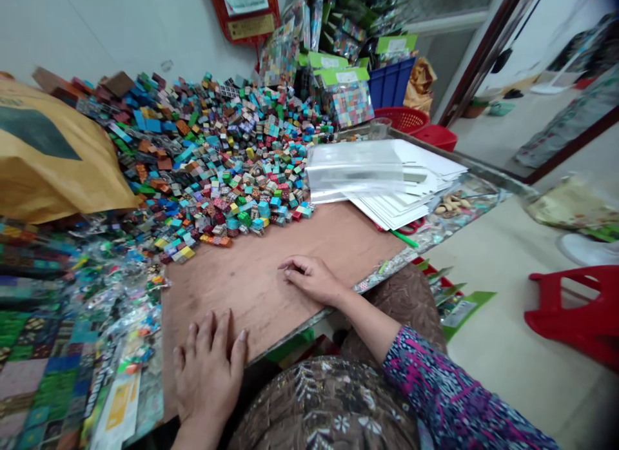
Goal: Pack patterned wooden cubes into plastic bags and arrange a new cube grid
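- Left hand: palm down near the near-left corner of the flat brown wooden board, fingers spread, nothing held. Looks like a resting or steadying pose.
- Right hand: toward the board's near edge, wrist across that edge, fingers loosely curled, small gap at the thumb. Nothing visible in it; palm side hidden.
- Board: lies on the table. Bare middle, probably kept as a flat work patch between the hands and the stock.
- Heap of small multicoloured patterned blocks: behind the board, spilling onto its far-left edge. Likely loose there for easy reach.
- Clear flat plastic sleeves: on top of the fanned white sheets, toward the board's far-right corner. Sheets seem fanned so single ones lift easily.
- Green pen and red-handled scissors: by the sheets, at the table's right side, presumably parked off the work patch.
- Yellow-brown sack: on the left, beside the heap, perhaps stock.
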Available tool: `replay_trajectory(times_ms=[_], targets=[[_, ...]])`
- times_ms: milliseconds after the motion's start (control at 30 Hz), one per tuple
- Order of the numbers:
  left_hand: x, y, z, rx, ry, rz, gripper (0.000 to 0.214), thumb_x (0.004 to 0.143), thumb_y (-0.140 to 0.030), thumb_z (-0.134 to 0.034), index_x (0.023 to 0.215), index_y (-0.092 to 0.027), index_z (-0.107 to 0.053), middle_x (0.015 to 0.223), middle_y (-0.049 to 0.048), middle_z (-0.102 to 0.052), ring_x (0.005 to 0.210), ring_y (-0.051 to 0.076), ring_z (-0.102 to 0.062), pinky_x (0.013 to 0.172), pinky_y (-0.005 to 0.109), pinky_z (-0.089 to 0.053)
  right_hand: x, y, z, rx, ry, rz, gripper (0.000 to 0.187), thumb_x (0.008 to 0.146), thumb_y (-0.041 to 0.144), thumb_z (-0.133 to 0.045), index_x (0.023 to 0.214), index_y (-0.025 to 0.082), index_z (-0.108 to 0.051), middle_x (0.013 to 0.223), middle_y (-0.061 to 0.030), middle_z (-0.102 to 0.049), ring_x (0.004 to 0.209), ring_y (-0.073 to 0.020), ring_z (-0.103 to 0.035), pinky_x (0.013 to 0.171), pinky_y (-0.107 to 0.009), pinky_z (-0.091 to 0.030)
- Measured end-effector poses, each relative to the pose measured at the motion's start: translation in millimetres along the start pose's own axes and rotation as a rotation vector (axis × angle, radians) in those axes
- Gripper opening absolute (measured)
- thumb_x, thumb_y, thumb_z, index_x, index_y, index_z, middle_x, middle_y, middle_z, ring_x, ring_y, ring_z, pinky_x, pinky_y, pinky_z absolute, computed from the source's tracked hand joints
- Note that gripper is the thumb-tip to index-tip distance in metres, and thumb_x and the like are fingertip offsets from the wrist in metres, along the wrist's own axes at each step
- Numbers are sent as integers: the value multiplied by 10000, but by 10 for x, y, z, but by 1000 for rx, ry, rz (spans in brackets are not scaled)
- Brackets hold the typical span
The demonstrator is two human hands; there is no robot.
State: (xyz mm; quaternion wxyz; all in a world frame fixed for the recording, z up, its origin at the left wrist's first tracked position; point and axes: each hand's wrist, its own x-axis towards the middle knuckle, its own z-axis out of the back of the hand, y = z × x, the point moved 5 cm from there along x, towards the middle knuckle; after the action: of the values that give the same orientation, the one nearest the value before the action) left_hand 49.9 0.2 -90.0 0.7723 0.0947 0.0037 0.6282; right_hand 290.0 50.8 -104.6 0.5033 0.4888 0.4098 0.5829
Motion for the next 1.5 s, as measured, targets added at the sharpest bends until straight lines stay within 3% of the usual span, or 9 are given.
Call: replay_trajectory(times_ms=[400,733,1500], targets=[[31,100,-141,-5,-8,-19,603,983,-459,-291,1479,-173,-482,1524,165,-473,1434,406,-356,1128,595,-313,2,27,-5,-43,11,9,242,865,82,-549,1027,165,-708,845,-14,-715,769,-127,-646,712,-230,-473],[43,31,-40,0,49,44,582,982,-430,-310,1478,-178,-482,1542,153,-453,1450,386,-340,1149,580,-295,-10,78,15,-98,8,13,243,858,68,-555,1020,158,-713,847,-16,-720,775,-129,-642,714,-233,-464],[24,33,-59,-40,19,-51,609,995,-464,-270,1476,-160,-485,1518,192,-460,1427,436,-351,1120,628,-314,-14,42,14,-86,-1,2,231,878,91,-557,1041,156,-707,850,-9,-707,770,-118,-635,730,-233,-472]])
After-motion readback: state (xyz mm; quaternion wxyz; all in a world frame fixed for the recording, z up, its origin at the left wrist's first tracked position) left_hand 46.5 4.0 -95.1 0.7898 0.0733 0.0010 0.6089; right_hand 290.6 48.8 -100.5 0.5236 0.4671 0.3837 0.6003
